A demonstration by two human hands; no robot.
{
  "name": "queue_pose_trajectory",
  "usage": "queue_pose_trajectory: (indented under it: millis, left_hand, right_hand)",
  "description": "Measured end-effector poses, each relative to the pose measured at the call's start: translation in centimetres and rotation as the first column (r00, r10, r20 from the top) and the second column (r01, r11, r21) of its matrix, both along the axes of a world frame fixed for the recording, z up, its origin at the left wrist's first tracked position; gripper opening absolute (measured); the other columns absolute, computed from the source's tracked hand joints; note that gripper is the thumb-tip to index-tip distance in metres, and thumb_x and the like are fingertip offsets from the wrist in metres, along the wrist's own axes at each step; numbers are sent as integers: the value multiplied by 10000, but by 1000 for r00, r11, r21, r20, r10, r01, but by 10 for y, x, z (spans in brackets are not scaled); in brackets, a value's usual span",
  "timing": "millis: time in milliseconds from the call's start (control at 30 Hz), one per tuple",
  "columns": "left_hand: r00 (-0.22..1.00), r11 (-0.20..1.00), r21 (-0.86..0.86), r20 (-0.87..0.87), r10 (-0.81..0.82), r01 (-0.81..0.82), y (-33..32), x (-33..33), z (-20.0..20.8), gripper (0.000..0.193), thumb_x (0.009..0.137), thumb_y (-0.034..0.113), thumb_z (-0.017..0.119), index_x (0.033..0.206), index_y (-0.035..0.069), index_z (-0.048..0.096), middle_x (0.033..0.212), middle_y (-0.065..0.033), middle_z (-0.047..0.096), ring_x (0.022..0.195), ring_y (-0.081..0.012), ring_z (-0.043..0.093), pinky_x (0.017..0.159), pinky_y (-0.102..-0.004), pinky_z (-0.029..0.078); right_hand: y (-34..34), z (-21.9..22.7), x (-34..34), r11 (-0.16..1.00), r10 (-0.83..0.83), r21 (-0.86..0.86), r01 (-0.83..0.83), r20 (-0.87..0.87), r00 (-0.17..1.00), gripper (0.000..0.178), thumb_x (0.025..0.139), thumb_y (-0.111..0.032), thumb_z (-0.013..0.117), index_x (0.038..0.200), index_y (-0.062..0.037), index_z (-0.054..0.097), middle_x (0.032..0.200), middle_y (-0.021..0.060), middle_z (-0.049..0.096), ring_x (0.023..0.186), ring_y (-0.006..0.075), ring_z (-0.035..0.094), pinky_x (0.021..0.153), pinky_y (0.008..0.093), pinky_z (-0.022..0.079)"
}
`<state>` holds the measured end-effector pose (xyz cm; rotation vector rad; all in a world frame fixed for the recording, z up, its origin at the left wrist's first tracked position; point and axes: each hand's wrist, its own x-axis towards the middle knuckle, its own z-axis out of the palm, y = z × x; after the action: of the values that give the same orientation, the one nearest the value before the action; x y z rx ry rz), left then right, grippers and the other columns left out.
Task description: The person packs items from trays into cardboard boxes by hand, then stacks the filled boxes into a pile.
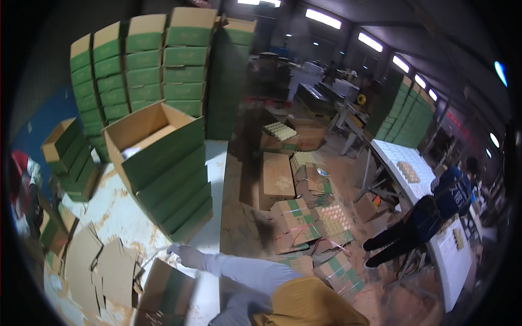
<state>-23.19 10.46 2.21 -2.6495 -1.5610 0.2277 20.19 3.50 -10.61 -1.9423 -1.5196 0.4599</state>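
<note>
My right hand [187,256], in a pale glove below a light grey sleeve, reaches left over the white tabletop [117,204]. Its fingers look bent and closed near a thin pale strip [153,256]; what they hold is too small to make out. Just below the hand stands a brown and green cardboard carton [166,288]. Flattened cardboard pieces [103,266] lie to its left. Beyond the hand rises a leaning stack of green cartons [171,185], the top one open with something white inside. My left hand is out of view.
Tall stacks of green cartons [147,65] line the far left. On the floor to the right lie cartons [296,220], egg trays [280,130] and a tray of eggs [334,218]. A person in dark clothes [435,206] stands at a long white table [399,155].
</note>
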Motion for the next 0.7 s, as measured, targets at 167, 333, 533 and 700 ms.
queue_pose_trajectory:
  millis: [167, 333, 533, 700]
  left_hand:
    - [990, 991, -113, 129, -62, 76, -14, 31, 24, 582, 856, 226, 641, 1392, 132, 434, 1230, -185, 498, 1090, -329, 481, 913, -466, 400]
    - [942, 959, -52, 209, -263, 279, -37, 56, 23, 568, 860, 237, 647, 1380, 122, 448, 1108, -190, 560, 950, -330, 546, 819, -439, 446]
    - [932, 945, -14, 169, -320, 327, -48, 70, 36, 552, 866, 251, 653, 1366, 109, 464, 961, -196, 635, 782, -331, 623, 707, -407, 501]
    - [983, 974, -223, 183, 11, 31, -12, 26, 41, 617, 840, 288, 696, 1386, 141, 449, 919, -205, 676, 712, -328, 673, 649, -367, 536]
  right_hand:
    - [-21, 99, -73, 686, 179, 577, -443, 456, 872, 496, 900, -218, 556, 1341, -35, 420, 1386, 152, 419, 1306, 313, 387, 1150, 509, 223]
    - [-29, 48, -94, 603, 481, 461, -651, 441, 757, 429, 871, -266, 579, 1236, -54, 504, 1375, 182, 436, 1340, 362, 345, 1151, 548, 165]
    - [-16, 20, -100, 714, 529, 365, -597, 277, 802, 186, 884, -146, 523, 707, -93, 493, 629, 31, 372, 656, 208, 481, 1028, 523, 347]
    - [25, 99, -120, 111, 765, 395, -912, 552, 332, 485, 845, -370, 563, 436, -115, 512, 478, 31, 537, 539, 238, 527, 876, 434, 388]
